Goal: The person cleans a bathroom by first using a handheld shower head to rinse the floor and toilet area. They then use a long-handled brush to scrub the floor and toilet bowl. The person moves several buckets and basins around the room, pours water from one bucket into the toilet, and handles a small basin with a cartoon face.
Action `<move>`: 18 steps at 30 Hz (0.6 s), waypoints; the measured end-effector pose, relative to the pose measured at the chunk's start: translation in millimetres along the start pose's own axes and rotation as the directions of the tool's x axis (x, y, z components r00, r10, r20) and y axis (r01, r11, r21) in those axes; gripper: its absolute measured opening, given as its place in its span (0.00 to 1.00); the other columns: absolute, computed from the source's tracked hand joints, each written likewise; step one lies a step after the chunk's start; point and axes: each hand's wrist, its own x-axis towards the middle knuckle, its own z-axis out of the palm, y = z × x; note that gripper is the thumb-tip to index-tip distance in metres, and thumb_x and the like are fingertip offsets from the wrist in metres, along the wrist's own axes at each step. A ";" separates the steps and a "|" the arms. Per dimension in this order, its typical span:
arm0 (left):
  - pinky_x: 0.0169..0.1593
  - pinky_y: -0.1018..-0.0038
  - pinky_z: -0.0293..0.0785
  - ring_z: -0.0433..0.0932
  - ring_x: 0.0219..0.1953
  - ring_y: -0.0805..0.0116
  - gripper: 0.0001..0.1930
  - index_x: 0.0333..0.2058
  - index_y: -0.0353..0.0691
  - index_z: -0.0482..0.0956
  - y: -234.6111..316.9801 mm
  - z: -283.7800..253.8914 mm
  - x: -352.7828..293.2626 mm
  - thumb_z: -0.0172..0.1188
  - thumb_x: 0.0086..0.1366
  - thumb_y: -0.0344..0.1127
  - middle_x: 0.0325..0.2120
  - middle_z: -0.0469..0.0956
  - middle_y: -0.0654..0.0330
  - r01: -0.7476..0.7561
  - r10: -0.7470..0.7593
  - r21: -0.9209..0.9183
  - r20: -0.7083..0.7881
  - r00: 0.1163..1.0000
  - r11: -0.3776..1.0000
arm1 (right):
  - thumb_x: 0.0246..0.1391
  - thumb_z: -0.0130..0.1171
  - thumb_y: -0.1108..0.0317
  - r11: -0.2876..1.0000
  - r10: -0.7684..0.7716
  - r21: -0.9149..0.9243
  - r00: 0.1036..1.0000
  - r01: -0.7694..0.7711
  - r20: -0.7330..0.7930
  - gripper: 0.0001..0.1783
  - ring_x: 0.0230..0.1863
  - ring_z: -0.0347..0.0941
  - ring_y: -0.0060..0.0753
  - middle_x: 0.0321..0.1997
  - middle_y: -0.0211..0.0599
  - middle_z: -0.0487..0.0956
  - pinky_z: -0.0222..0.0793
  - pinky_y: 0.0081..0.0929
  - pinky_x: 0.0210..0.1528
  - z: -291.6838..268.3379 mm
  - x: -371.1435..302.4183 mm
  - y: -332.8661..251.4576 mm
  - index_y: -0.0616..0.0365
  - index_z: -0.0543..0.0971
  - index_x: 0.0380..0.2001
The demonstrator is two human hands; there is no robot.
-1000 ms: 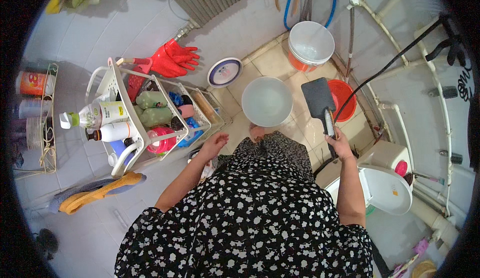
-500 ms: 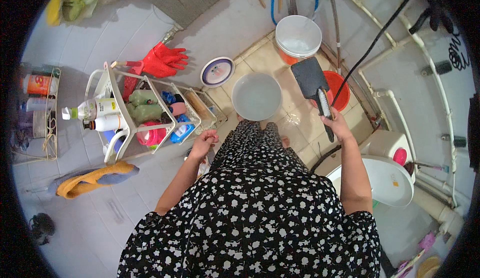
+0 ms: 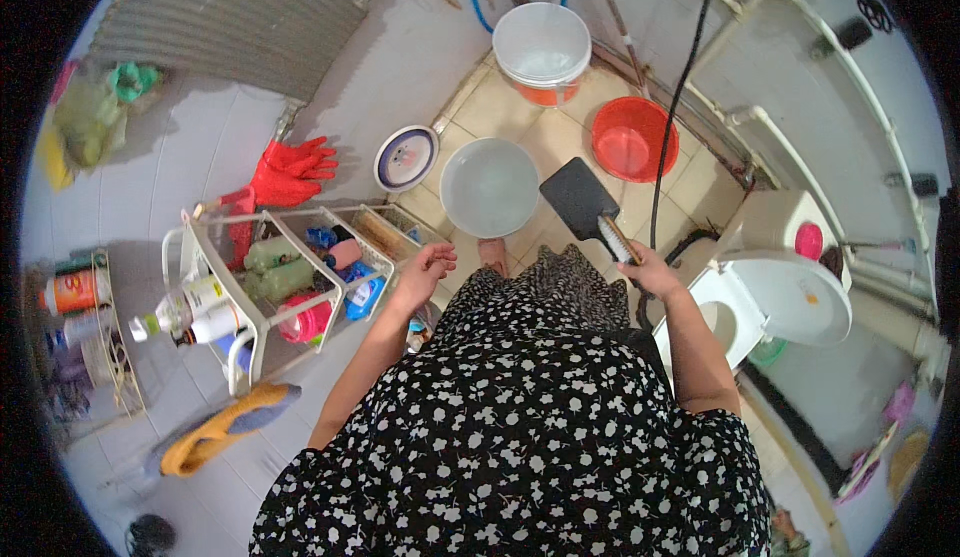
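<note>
My right hand (image 3: 652, 275) grips the handle of a black thing with a flat, square head (image 3: 580, 200). Along that handle lies a brush (image 3: 617, 239) with pale bristles, under the same fingers. The square head is tilted above the floor, between a pale round basin (image 3: 443, 188) and a red basin (image 3: 667, 160). My left hand (image 3: 427, 269) is raised beside a white rack (image 3: 250, 329), fingers loosely stretched and nothing in them. Cloudy water seems to fill the pale basin on the tiles in front of my feet.
A white bucket (image 3: 541, 47) stands at the back wall. Bottles fill the rack on the left, with red rubber gloves (image 3: 290, 172) beyond it. An oval plate-like lid (image 3: 405, 158) leans by the wall. To the right is a toilet (image 3: 745, 309); a black cable (image 3: 668, 137) hangs across.
The view has shifted. My right hand has brought the black square-headed thing and brush lower and to the left. My left hand is higher, its fingers less curled.
</note>
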 end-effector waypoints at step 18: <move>0.42 0.76 0.70 0.73 0.35 0.71 0.14 0.45 0.35 0.69 12.5 -22.0 94.8 0.45 0.59 0.26 0.35 0.74 0.57 -0.124 -0.026 0.353 0.392 0.920 0.927 | 0.45 0.55 0.80 0.998 0.024 0.068 0.960 -0.005 -0.279 0.26 0.47 0.67 0.26 0.45 0.35 0.73 0.60 0.24 0.52 92.5 -56.9 26.2 0.60 0.67 0.51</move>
